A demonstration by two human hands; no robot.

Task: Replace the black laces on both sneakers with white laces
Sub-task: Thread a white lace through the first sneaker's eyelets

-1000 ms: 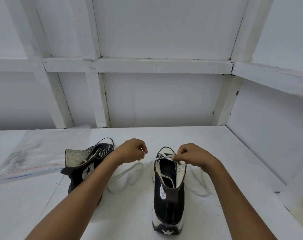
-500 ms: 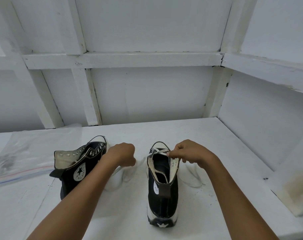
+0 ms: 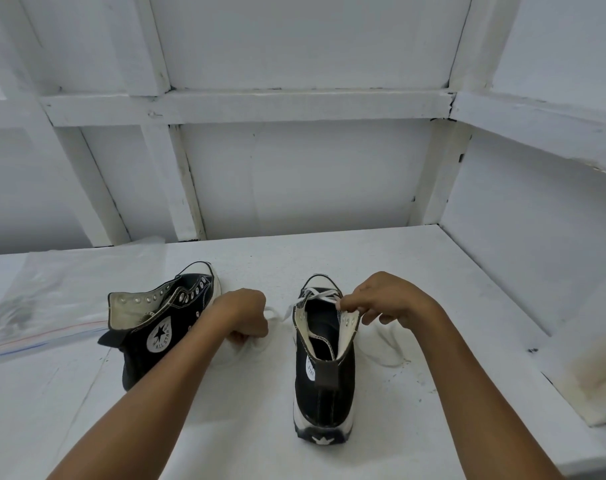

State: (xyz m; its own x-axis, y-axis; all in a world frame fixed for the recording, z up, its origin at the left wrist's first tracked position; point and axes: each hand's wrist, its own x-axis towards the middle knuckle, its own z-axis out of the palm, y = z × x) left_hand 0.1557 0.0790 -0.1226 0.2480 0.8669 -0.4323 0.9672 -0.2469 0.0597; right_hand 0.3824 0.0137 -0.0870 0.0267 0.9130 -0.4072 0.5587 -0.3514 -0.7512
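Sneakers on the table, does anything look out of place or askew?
Yes: the left sneaker leans over sideways, its eyelets empty and flaps splayed open. The right sneaker stands upright, with a white lace crossed only near the toe; its loose ends trail on the table. Nothing looks spilled or damaged.

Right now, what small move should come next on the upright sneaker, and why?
Probably thread the strand pinched by the right hand through the next empty eyelet on the upright sneaker's right flap: the white lace crosses only the rows near the toe, higher eyelets are bare, and the left hand grips the other strand.
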